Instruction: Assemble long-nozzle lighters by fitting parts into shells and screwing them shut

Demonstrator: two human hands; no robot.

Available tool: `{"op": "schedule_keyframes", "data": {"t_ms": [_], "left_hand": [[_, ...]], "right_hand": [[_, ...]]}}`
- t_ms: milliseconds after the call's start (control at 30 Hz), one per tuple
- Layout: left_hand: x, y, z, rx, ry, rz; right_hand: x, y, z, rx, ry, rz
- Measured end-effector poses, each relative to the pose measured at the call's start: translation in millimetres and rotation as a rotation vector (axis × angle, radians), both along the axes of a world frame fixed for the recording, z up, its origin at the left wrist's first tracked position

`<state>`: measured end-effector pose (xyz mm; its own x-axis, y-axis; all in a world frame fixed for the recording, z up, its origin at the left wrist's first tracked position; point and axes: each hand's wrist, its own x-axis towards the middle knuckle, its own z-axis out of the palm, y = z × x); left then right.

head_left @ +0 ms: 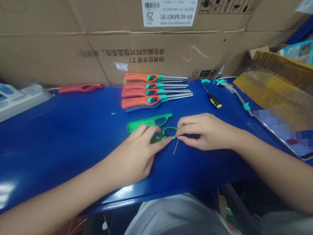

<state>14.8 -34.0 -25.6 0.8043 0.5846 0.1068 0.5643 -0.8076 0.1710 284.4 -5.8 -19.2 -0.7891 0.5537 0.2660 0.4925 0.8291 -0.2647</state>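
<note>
On the blue table, my left hand (140, 152) is closed on a green lighter half (170, 128) that has dark inner parts. From the right, my right hand (201, 131) pinches at the end of this half, where a thin clear tube (175, 146) sticks out toward the table's front edge. The fingertips of both hands nearly meet there. Just behind them lies another green shell half (137, 125) with a loop-shaped opening. Farther back, several orange-red lighters (141, 102) with metal barrels are stacked in a row.
A screwdriver (213, 99) lies right of the lighters, near a metal rod with teal pieces (246, 106). A red shell (79, 88) and a white power strip (15, 104) are at the left. A large cardboard box (97, 38) stands behind; a taped brown package (285, 84) sits at right.
</note>
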Motion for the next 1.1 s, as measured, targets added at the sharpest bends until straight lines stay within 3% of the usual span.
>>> {"op": "schedule_keyframes", "data": {"t_ms": [633, 1100], "left_hand": [[0.8, -0.8, 1.6, 0.068, 0.066, -0.016], [-2.1, 1.7, 4.1, 0.035, -0.091, 0.005]], "right_hand": [[1.3, 1.1, -1.7, -0.035, 0.032, 0.031], [3.7, 0.4, 0.2, -0.056, 0.035, 0.027]]}}
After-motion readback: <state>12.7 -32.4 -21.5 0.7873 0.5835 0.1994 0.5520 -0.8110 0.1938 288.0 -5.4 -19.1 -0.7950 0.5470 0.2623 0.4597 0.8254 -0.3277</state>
